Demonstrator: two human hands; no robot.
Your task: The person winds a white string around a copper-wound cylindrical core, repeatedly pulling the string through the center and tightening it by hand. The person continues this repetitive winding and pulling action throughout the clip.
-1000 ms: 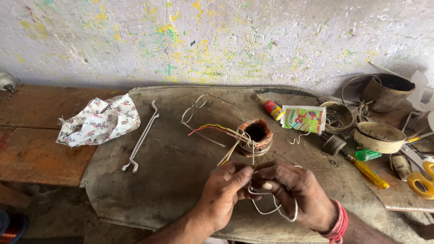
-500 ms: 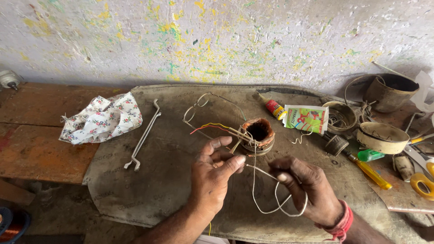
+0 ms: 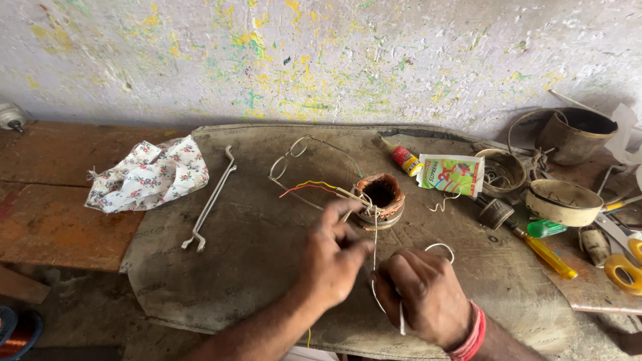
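A small copper-wound motor coil (image 3: pixel 380 198) stands upright on a grey mat (image 3: pixel 254 261), with red, yellow and white leads trailing to its left. A thin white cord (image 3: pixel 375 235) runs from the coil down to both hands. My left hand (image 3: pixel 330 257) pinches this cord just in front of the coil. My right hand (image 3: pixel 426 297), with a red band at the wrist, is closed on the cord's lower part, and a loop sticks out beside it.
A pair of eyeglasses (image 3: pixel 294 157) lies behind the coil. A metal spanner (image 3: pixel 211 199) and a floral cloth (image 3: pixel 148 175) lie to the left. A glue tube (image 3: pixel 404 157), a printed packet (image 3: pixel 451 175), a yellow screwdriver (image 3: pixel 547 254), bowls and tins crowd the right side.
The hands had spread apart with the cord looped wide between them; now they have come close together again and the cord is pulled straighter up to the coil.
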